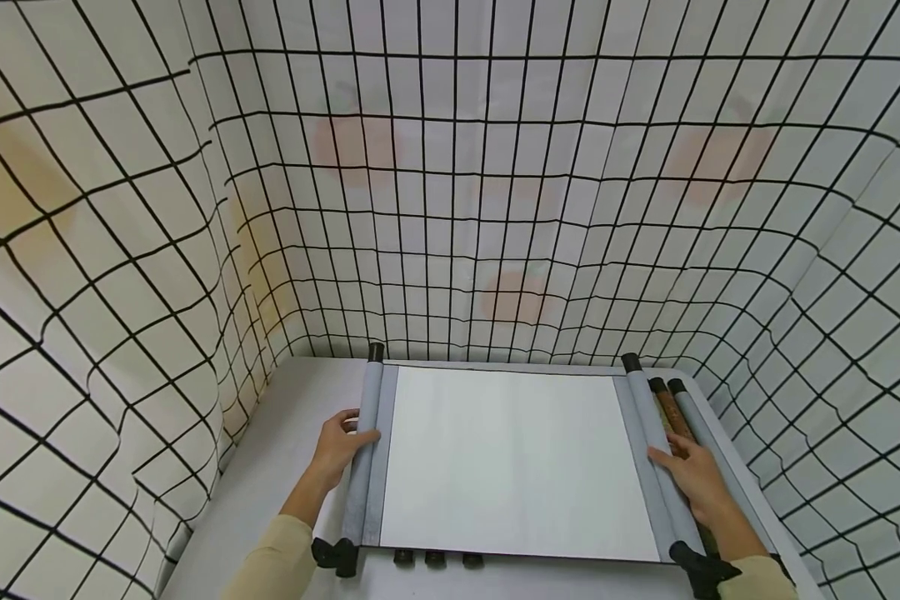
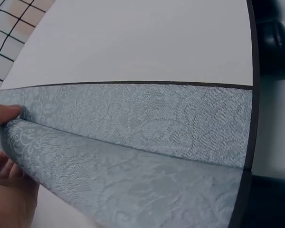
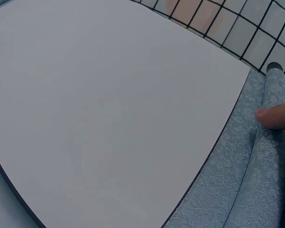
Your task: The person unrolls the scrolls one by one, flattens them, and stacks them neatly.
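A hanging scroll (image 1: 510, 458) lies unrolled between both hands, its blank white sheet (image 2: 147, 42) framed by grey-blue patterned fabric. At its left end my left hand (image 1: 337, 446) grips the rolled fabric (image 2: 109, 161), thumb on top and fingers curled beneath. The right hand (image 1: 693, 475) holds the right roll (image 3: 268, 161) the same way, its thumb (image 3: 275, 116) lying across the fabric. Black knobs cap the far ends of both rolls. The far fingers of the right hand are mostly hidden in the right wrist view.
Beside the right roll lie a brown rolled scroll (image 1: 675, 412) and a grey-blue one (image 1: 693, 408). Several dark knobs (image 1: 435, 559) poke out under the scroll's near edge. A black wire grid (image 1: 457, 221) surrounds the white table (image 1: 300, 383) at the back and sides.
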The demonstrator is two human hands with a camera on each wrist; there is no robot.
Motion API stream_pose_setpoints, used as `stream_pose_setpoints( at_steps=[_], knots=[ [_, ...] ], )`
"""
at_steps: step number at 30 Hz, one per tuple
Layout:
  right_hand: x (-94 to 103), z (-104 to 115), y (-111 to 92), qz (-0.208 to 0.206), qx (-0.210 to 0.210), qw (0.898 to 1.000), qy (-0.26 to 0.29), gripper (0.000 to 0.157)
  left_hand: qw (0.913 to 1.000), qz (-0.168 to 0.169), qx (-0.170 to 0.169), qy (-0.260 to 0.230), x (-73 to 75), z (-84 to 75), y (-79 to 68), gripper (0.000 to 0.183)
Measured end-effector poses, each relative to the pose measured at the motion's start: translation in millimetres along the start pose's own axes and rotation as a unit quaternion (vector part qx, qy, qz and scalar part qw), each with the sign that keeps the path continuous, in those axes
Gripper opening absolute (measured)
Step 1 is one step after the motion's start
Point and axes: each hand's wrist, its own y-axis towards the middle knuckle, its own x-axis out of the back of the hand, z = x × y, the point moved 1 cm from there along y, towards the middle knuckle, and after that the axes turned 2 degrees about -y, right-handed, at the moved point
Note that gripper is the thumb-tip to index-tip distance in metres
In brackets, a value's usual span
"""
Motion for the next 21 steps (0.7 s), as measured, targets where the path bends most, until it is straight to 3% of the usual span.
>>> stream_pose_setpoints(
  at_steps=[6, 21],
  knots=[
    [-6.3, -13, 11, 0.004, -0.001, 1.000, -0.011, 0.086, 0.9995, -0.007, 0.001, 0.032, -2.7, 1.3, 5.9, 0.057],
    [-10.0, -21, 33, -0.087, 0.006, 0.984, -0.156, 0.069, 0.9931, 0.001, -0.005, 0.117, -21.2, 16.6, 25.0, 0.054]
  ],
)
